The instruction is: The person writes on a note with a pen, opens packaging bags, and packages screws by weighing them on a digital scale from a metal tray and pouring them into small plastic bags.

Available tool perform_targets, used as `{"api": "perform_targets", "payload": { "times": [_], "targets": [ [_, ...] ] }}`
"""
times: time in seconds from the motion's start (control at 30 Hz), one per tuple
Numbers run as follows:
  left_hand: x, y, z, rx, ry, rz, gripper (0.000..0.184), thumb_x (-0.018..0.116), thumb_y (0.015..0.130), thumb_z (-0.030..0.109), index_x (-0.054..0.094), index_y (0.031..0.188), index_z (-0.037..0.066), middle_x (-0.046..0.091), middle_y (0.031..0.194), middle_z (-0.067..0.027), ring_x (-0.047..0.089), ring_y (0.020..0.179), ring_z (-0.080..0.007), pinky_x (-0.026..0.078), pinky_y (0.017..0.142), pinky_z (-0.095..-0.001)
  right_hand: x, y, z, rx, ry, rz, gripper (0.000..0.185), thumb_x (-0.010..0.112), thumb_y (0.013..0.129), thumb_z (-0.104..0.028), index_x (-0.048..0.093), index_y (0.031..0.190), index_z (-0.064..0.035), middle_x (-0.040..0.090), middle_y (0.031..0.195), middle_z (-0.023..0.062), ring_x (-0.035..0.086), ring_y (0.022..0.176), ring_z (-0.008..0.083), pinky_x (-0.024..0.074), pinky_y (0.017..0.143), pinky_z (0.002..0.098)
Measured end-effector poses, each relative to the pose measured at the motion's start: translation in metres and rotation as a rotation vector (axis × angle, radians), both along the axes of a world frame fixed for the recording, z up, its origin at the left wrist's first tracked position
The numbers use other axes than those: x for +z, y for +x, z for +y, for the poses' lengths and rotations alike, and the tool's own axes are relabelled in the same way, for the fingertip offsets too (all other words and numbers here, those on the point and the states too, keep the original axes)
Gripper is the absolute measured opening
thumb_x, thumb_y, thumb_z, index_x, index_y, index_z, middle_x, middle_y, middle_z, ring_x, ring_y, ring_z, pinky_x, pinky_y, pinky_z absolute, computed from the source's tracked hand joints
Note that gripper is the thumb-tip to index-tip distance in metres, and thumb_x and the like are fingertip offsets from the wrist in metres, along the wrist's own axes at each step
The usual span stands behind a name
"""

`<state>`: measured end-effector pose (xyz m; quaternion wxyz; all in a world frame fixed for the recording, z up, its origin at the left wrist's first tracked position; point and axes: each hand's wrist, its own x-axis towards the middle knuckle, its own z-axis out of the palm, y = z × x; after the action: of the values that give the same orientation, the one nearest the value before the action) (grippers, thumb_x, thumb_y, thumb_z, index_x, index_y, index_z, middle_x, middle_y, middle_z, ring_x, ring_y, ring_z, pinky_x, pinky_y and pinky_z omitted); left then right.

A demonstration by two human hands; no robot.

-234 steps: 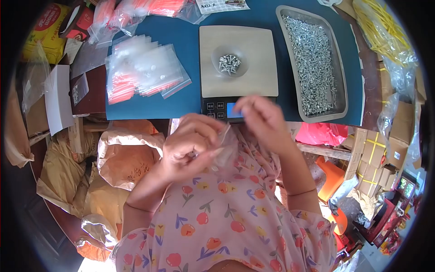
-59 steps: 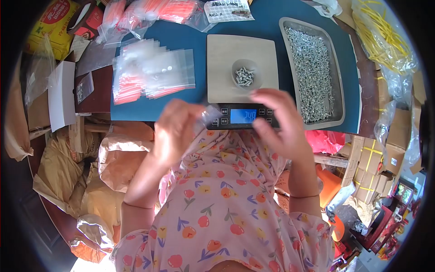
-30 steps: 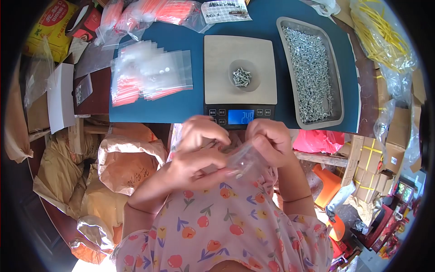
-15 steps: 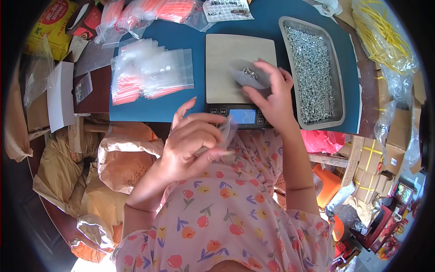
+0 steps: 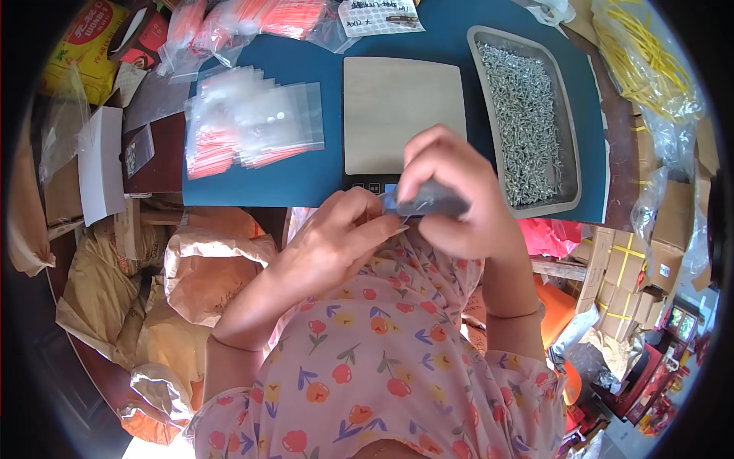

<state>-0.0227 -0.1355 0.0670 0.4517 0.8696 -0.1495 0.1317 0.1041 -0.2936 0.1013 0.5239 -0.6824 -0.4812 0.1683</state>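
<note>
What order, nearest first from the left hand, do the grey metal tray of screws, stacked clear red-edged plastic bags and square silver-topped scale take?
1. Silver-topped scale, just ahead of the left hand.
2. Red-edged bags, ahead, leftward.
3. Metal tray, right side.

On my head feed, I have the cup (image 5: 443,202) tilted in the right hand (image 5: 472,187), close to the left hand (image 5: 330,233), which pinches a mostly hidden clear bag (image 5: 399,222); beyond sits the scale (image 5: 401,115), left of the screw tray (image 5: 578,180)
</note>
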Motion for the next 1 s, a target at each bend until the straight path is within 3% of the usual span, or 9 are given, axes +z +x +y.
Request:
{"api": "perform_targets", "payload": {
  "times": [0.1,0.2,0.33,0.37,0.47,0.6,0.67,0.77,1.0],
  "targets": [
    [-0.005,-0.001,-0.003,0.036,-0.048,-0.061,0.028,0.066,0.066,-0.006,0.065,0.092,0.002,0.05,0.089,-0.0092,0.054,0.071,-0.0237,0.046,0.064,-0.0342,0.011,-0.014,0.0,-0.003,-0.139,-0.359,0.034,0.054,0.052,0.001,0.062,0.083,-0.0095,0.053,0.096,0.0086,0.054,0.073,0.0207,0.0446,0.063,0.0305],
    [-0.001,0.001,0.0,0.057,0.042,-0.133,0.029,0.066,0.063,-0.007,0.065,0.09,0.003,0.049,0.088,-0.0087,0.054,0.074,-0.0233,0.046,0.064,-0.034,0.02,-0.012,-0.004,-0.105,-0.097,-0.285,0.04,0.057,0.052,0.006,0.059,0.088,-0.0106,0.053,0.095,0.0092,0.056,0.08,0.0273,0.0469,0.063,0.0349],
    [-0.001,-0.002,0.004,0.151,-0.044,-0.13,0.029,0.067,0.061,-0.006,0.065,0.089,0.003,0.05,0.09,-0.0092,0.054,0.072,-0.0226,0.044,0.063,-0.0321,-0.022,0.015,-0.015,-0.263,-0.087,-0.132,0.055,0.071,0.063,-0.001,0.05,0.113,-0.0095,0.055,0.107,0.0099,0.055,0.099,0.0285,0.0456,0.08,0.0354],
    [0.001,0.0,0.006,0.169,-0.053,-0.149,0.022,0.066,0.07,-0.007,0.065,0.09,0.003,0.056,0.099,-0.0132,0.059,0.075,-0.0222,0.047,0.065,-0.0312,-0.036,0.019,-0.018,-0.303,-0.252,-0.042,0.062,0.078,0.067,-0.015,0.045,0.119,-0.0076,0.054,0.112,0.0108,0.05,0.11,0.0289,0.0391,0.092,0.0349],
    [-0.004,-0.005,0.009,0.149,-0.294,-0.024,0.014,0.061,0.081,-0.006,0.064,0.093,0.0,0.058,0.111,-0.0194,0.064,0.083,-0.0232,0.052,0.068,-0.0298,-0.047,0.017,-0.018,-0.37,-0.285,-0.445,0.062,0.077,0.07,-0.023,0.045,0.12,-0.007,0.054,0.115,0.0111,0.048,0.112,0.0305,0.0332,0.097,0.0372],
    [-0.006,-0.015,0.009,0.064,-0.555,0.108,0.015,0.056,0.087,-0.005,0.062,0.101,-0.005,0.06,0.111,-0.0223,0.066,0.088,-0.0213,0.054,0.071,-0.0258,-0.016,0.006,-0.025,-0.093,-0.105,-0.279,0.037,0.072,0.076,-0.022,0.056,0.108,-0.0101,0.058,0.106,0.0074,0.052,0.105,0.0262,0.0327,0.091,0.0391],
    [-0.003,-0.014,0.008,0.01,-0.564,0.044,0.017,0.057,0.086,-0.007,0.062,0.102,-0.004,0.062,0.107,-0.022,0.065,0.089,-0.0212,0.055,0.07,-0.0257,-0.013,-0.005,-0.024,-0.048,-0.054,-0.36,0.018,0.071,0.072,-0.013,0.06,0.085,-0.011,0.058,0.084,0.002,0.057,0.085,0.0213,0.0369,0.079,0.0347],
    [-0.006,-0.012,0.006,-0.099,-0.656,-0.003,0.021,0.064,0.08,-0.008,0.062,0.1,-0.004,0.063,0.106,-0.0205,0.066,0.089,-0.0215,0.054,0.073,-0.0267,-0.006,-0.022,-0.024,-0.083,-0.006,-0.367,0.018,0.071,0.069,-0.009,0.057,0.079,-0.0106,0.056,0.075,0.001,0.056,0.074,0.0199,0.0381,0.074,0.0343],
    [0.01,-0.02,-0.002,0.044,-0.493,0.341,0.022,0.07,0.072,-0.008,0.063,0.092,-0.002,0.065,0.093,-0.011,0.065,0.084,-0.0166,0.053,0.074,-0.0268,-0.007,-0.039,-0.023,-0.027,-0.006,-0.463,0.018,0.071,0.069,-0.01,0.054,0.078,-0.01,0.054,0.071,0.0004,0.055,0.068,0.0179,0.0374,0.072,0.033]
  ]
}}
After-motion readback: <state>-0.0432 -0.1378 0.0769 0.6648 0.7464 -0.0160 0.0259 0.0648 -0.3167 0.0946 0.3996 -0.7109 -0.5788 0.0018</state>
